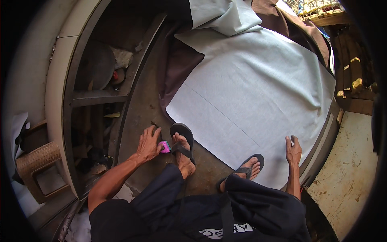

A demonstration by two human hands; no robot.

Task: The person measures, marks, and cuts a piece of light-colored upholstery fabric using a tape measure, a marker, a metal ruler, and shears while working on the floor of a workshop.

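A large pale grey-white sheet of material [250, 92] lies spread over the floor, with a thin dark straight line across it. Its dark brown underside [179, 72] shows where the left corner folds over. My left hand [150, 143] is low over the floor left of the sheet, fingers bent and apart. Beside its thumb is a small pink item [164, 147] with a bluish edge, whose kind I cannot make out. Over the sheet's near right part, my right hand [293, 151] has its fingers slightly bent and holds nothing visible.
My sandalled left foot [183, 151] stands at the sheet's near edge; the right sandal [252, 165] rests on it. A dark open-fronted shelf frame [98, 101] lines the left side. A brown woven-textured object [38, 155] lies beyond it. Bunched material [225, 16] piles up at the far end.
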